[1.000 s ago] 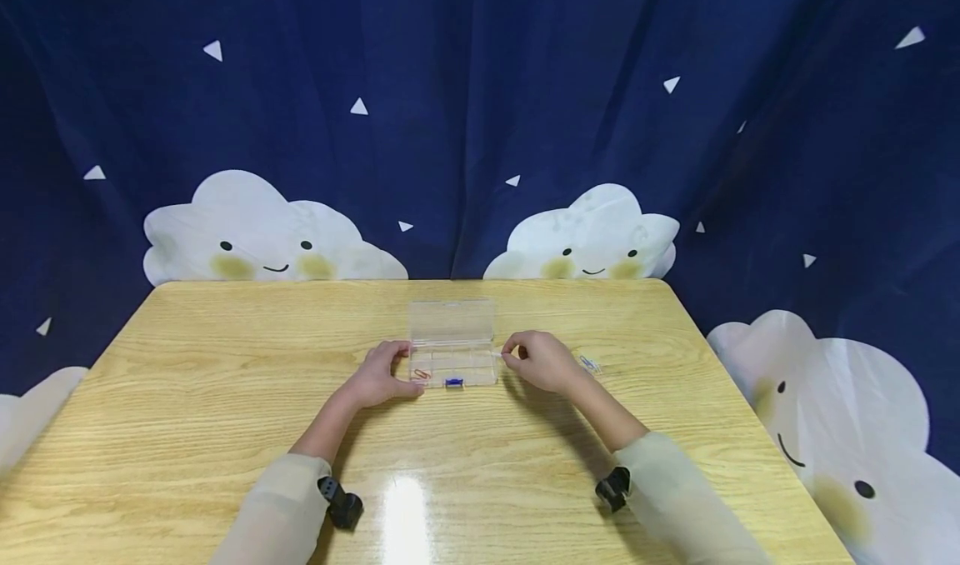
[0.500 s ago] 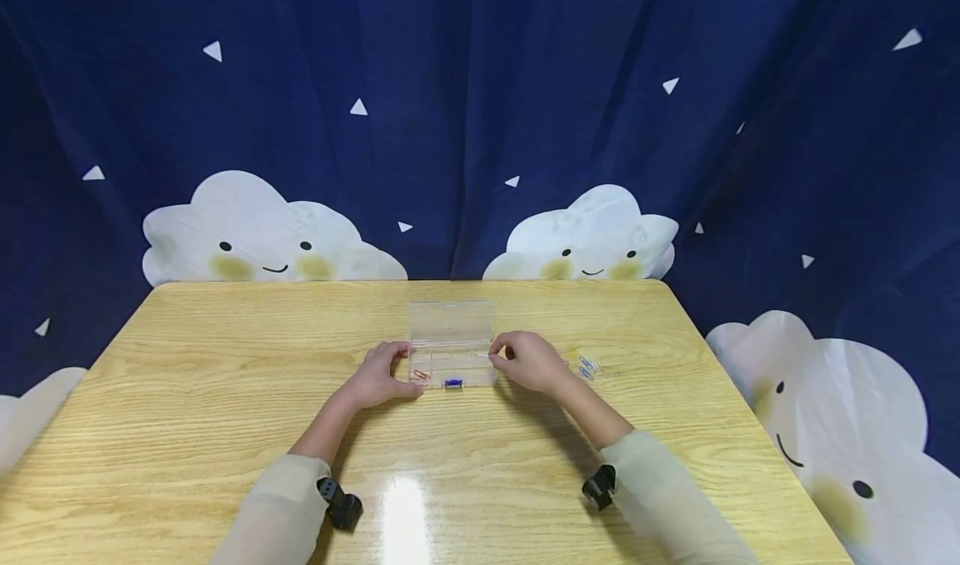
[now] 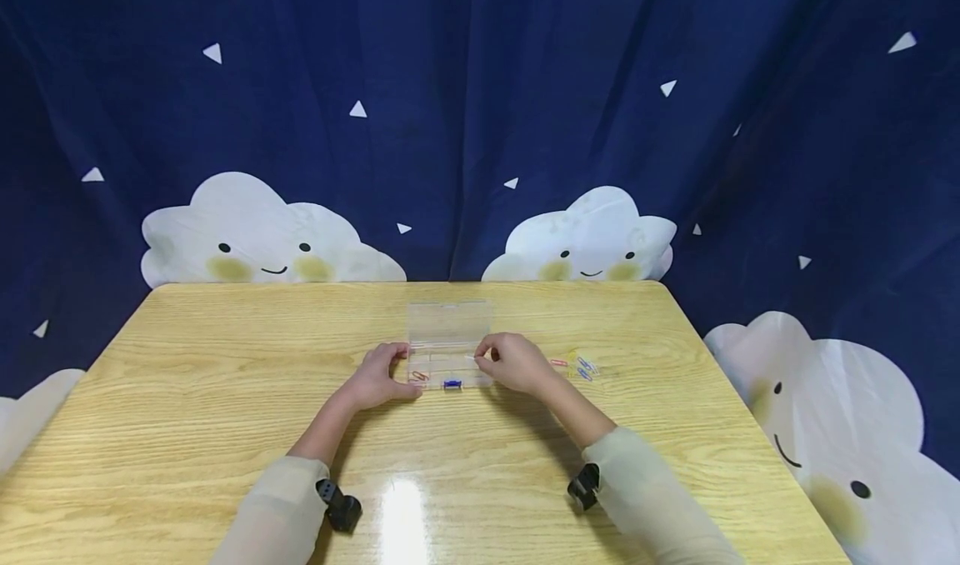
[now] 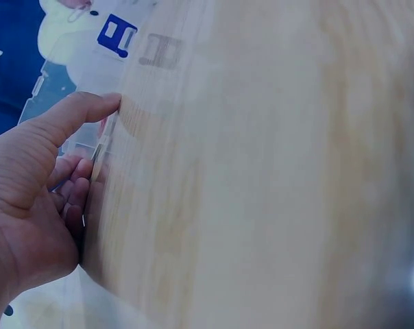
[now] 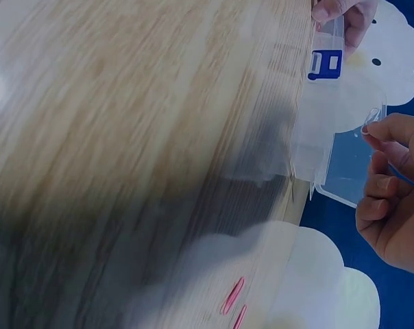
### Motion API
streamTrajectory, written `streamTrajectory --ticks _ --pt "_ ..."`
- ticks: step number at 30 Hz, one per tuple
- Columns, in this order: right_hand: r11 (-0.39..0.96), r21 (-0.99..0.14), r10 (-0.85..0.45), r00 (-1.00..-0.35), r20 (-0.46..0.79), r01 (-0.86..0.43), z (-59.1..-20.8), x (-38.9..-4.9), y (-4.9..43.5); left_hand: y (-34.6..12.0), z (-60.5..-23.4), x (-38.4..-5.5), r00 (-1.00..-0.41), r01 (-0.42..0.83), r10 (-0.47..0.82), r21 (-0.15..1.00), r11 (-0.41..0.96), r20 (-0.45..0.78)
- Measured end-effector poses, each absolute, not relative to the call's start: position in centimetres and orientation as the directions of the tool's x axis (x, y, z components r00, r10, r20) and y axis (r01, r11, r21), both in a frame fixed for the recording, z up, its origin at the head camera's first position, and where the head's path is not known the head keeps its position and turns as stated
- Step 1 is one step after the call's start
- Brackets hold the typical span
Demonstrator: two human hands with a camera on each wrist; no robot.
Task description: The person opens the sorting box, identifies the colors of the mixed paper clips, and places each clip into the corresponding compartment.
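Observation:
A clear plastic compartment box sits on the table with its lid raised at the back and a blue latch at the front. Red paper clips lie in its front left compartment. My left hand grips the box's left end, thumb at the front corner and fingers at the back. Over the right part of the box, my right hand pinches a white paper clip between thumb and index finger. The right hand hides part of the box's right end in the head view.
To the right of the box lie loose paper clips on the wooden table: a red one and several blue and white ones, with yellow beside them. A dark blue curtain with clouds hangs behind the table.
My right hand has moved left with the white paper clip, from the box's right edge to over its compartments. The red clip on the table has come into sight. My left hand stays put.

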State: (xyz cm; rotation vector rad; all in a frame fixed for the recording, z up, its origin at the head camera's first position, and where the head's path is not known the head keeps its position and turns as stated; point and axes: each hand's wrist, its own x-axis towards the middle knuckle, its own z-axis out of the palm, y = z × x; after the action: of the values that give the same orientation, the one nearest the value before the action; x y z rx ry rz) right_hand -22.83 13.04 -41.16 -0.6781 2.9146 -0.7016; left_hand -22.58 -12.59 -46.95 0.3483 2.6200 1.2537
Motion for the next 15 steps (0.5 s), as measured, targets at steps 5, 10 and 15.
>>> streamTrajectory --ticks 5,10,15 --pt "0.798 -0.444 -0.439 -0.898 0.033 -0.407 -41.0 -22.7 12.5 -12.5 -47.0 -22.6 -0.948 0.121 0.305 0.784 0.609 -0.09" --pt "0.793 -0.443 -0.451 -0.892 0.033 -0.418 -41.2 -22.8 12.0 -12.5 -46.9 -22.6 -0.947 0.118 0.306 0.786 0.607 -0.095" --pt "0.789 -0.441 -0.465 -0.885 0.028 -0.429 -41.6 -23.0 11.5 -12.5 -47.0 -22.6 -0.95 0.112 0.298 0.783 0.612 -0.096"
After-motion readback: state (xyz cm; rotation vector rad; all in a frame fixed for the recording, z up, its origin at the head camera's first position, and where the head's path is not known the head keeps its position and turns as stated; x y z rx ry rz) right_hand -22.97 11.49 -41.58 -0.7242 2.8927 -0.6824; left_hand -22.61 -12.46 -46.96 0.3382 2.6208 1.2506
